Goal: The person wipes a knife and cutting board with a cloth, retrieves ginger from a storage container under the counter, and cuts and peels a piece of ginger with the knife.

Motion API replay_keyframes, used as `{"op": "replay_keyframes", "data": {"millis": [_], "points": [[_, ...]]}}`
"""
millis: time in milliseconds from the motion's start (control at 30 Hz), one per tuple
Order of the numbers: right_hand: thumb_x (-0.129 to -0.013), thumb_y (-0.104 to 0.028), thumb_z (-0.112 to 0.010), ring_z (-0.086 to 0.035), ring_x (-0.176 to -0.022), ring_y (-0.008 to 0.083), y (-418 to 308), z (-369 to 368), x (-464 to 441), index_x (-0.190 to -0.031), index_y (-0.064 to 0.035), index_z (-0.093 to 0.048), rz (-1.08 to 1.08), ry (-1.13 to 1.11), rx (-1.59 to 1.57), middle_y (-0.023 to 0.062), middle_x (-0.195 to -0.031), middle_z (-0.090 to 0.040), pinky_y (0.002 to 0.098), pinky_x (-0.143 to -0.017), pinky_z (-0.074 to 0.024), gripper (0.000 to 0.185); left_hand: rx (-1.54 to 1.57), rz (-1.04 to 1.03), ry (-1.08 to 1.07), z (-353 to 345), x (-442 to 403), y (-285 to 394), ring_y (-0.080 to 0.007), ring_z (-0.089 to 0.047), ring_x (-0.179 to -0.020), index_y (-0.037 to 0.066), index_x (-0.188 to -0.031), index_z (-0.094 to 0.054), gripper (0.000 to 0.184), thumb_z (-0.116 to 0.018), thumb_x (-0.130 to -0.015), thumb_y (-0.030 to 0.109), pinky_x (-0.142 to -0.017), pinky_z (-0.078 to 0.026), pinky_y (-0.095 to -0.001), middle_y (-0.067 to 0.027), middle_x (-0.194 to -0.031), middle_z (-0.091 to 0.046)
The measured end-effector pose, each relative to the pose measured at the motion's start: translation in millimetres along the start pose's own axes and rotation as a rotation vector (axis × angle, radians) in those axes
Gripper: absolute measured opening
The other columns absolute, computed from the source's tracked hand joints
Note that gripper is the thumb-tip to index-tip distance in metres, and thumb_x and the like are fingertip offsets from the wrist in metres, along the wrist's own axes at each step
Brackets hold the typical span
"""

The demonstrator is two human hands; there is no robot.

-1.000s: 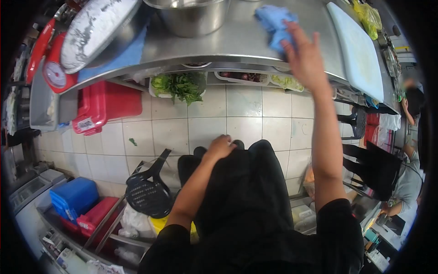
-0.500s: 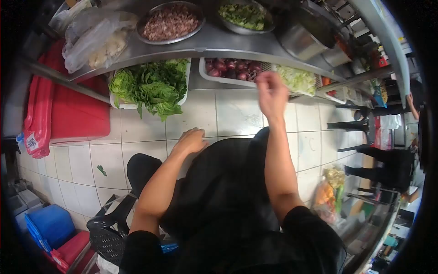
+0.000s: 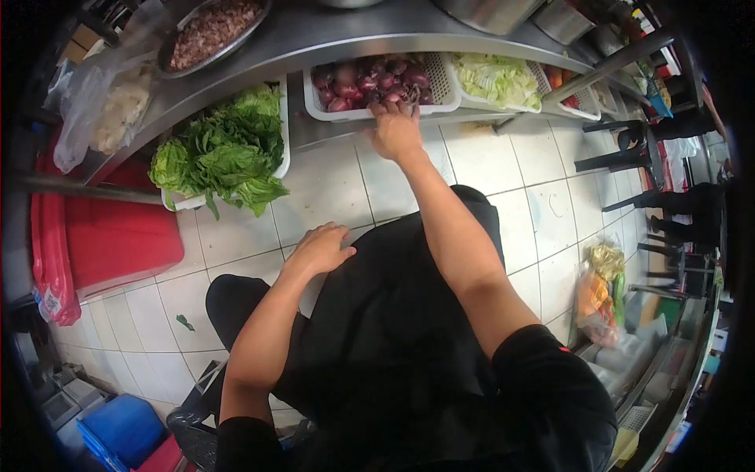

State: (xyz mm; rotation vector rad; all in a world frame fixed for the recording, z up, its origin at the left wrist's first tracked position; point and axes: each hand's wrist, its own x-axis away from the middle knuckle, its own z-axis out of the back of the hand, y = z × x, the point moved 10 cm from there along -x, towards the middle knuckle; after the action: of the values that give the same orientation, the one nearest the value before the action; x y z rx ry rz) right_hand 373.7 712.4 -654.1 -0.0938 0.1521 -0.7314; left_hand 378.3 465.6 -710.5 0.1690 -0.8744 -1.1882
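My right hand reaches to the white plastic basket under the steel shelf. Its fingers stretch over the front rim, with the tips against or just above the red onions; the exact contact cannot be made out. No onion shows in its grip. My left hand lies empty by my lap, over the dark apron, its fingers loosely spread and the thumb apart.
Leafy lettuce overflows a white crate at left, beside a red bin. Pale chopped cabbage fills another basket. Above, the steel shelf holds a bowl of chopped meat. A bag of vegetables sits on the floor at right.
My right hand has moved from beside the cabbage onto the front of the onion basket. The view has shifted, and my left hand stays near my lap.
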Motion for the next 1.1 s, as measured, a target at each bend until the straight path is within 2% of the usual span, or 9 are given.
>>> {"op": "replay_keyframes", "data": {"millis": [133, 233, 467, 567, 667, 767, 833, 967, 1100], "points": [[-0.092, -0.028, -0.062, -0.052, -0.129, 0.0353, 3.3, 5.1, 9.2, -0.124, -0.018, -0.067, -0.037, -0.04, 0.02, 0.0138, -0.127, -0.064, 0.0633, -0.111, -0.0334, 0.033, -0.042, 0.041, -0.058, 0.0, 4.0, 1.8, -0.0355, -0.057, -0.123, 0.001, -0.122, -0.063, 0.042, -0.069, -0.092, 0.031, -0.105, -0.045, -0.044, -0.0186, -0.127, -0.062], [-0.097, -0.018, -0.047, -0.058, -0.12, 0.0341, 2.9, 16.6, 22.7, -0.112, -0.0187, -0.073, -0.041, -0.07, 0.059, 0.0125, -0.117, -0.068, 0.0592, -0.104, -0.0409, 0.03, -0.033, 0.022, -0.009, 13.3, 4.5, 5.7, -0.0361, -0.057, -0.122, 0.001, -0.121, -0.063, 0.041, -0.069, -0.093, 0.03, -0.104, -0.046, -0.0447, -0.0186, -0.127, -0.062], [-0.094, -0.018, -0.05, -0.061, -0.114, 0.0308, 5.6, 20.4, 50.3, -0.107, -0.0168, -0.074, 0.028, -0.17, 0.087, 0.0096, -0.114, -0.069, 0.0537, -0.102, -0.0443, 0.027, 0.097, -0.258, 0.253, 61.5, 0.3, 42.7, -0.0353, -0.066, -0.1, 0.0, -0.107, -0.068, 0.027, -0.07, -0.091, 0.022, -0.089, -0.052, -0.042, -0.0169, -0.105, -0.068], [-0.093, -0.018, -0.051, -0.061, -0.114, 0.0304, -3.4, 22.2, 62.2, -0.103, -0.0149, -0.075, 0.026, -0.208, 0.091, 0.0094, -0.113, -0.07, 0.0509, -0.1, -0.0456, 0.026, 0.31, -0.35, 0.373, 93.8, -5.4, 56.5, -0.0275, -0.068, -0.09, -0.001, -0.101, -0.069, 0.018, -0.07, -0.091, 0.014, -0.083, -0.053, -0.0362, -0.0123, -0.096, -0.069], [-0.093, -0.018, -0.053, -0.062, -0.114, 0.0301, -16.2, 22.0, 76.9, -0.1, -0.013, -0.077, 0.098, -0.161, 0.043, 0.0092, -0.112, -0.07, 0.05, -0.099, -0.0464, 0.026, 0.489, -0.391, 0.639, 126.2, -22.6, 46.2, -0.0187, -0.067, -0.086, -0.001, -0.1, -0.07, 0.013, -0.069, -0.091, 0.009, -0.079, -0.053, -0.0321, -0.0088, -0.095, -0.07], [-0.093, -0.018, -0.053, -0.063, -0.114, 0.0301, -24.7, 20.2, 79.4, -0.099, -0.0119, -0.077, 0.087, -0.182, -0.017, 0.0102, -0.113, -0.071, 0.0489, -0.098, -0.0466, 0.025, 0.497, -0.331, 0.824, 172.9, -65.2, 51.1, -0.021, -0.07, -0.083, 0.001, -0.098, -0.07, 0.015, -0.072, -0.09, 0.014, -0.076, -0.054, -0.0322, -0.0113, -0.094, -0.072], [-0.093, -0.02, -0.057, -0.063, -0.114, 0.0311, -23.2, 17.9, 76.8, -0.101, -0.0109, -0.076, 0.097, -0.235, -0.057, 0.0121, -0.114, -0.071, 0.0484, -0.097, -0.048, 0.022, 0.501, -0.328, 0.835, 203.2, -115.7, 72.0, -0.0249, -0.072, -0.09, 0.002, -0.102, -0.072, 0.023, -0.071, -0.09, 0.022, -0.083, -0.054, -0.0354, -0.0131, -0.1, -0.074], [-0.087, -0.025, -0.072, -0.067, -0.107, 0.0353, -8.2, 48.9, 75.4, -0.109, -0.0089, -0.073, 0.042, -0.279, -0.327, 0.0158, -0.108, -0.071, 0.0492, -0.092, -0.0523, 0.027, 0.066, -0.124, 0.66, 214.6, -258.9, 72.3, -0.038, -0.062, -0.122, 0.005, -0.127, -0.065, 0.042, -0.064, -0.093, 0.03, -0.103, -0.048, -0.0406, -0.0217, -0.129, -0.066], [-0.087, -0.03, -0.074, -0.069, -0.096, 0.0382, 23.4, 57.3, 69.4, -0.105, -0.0074, -0.074, -0.023, -0.226, -0.401, 0.0194, -0.099, -0.072, 0.0475, -0.086, -0.0551, 0.029, -0.191, 0.003, 0.437, 175.6, -362.1, 27.2, -0.038, -0.056, -0.129, 0.008, -0.129, -0.065, 0.055, -0.073, -0.085, 0.039, -0.107, -0.046, -0.0444, -0.0198, -0.135, -0.062]]}}
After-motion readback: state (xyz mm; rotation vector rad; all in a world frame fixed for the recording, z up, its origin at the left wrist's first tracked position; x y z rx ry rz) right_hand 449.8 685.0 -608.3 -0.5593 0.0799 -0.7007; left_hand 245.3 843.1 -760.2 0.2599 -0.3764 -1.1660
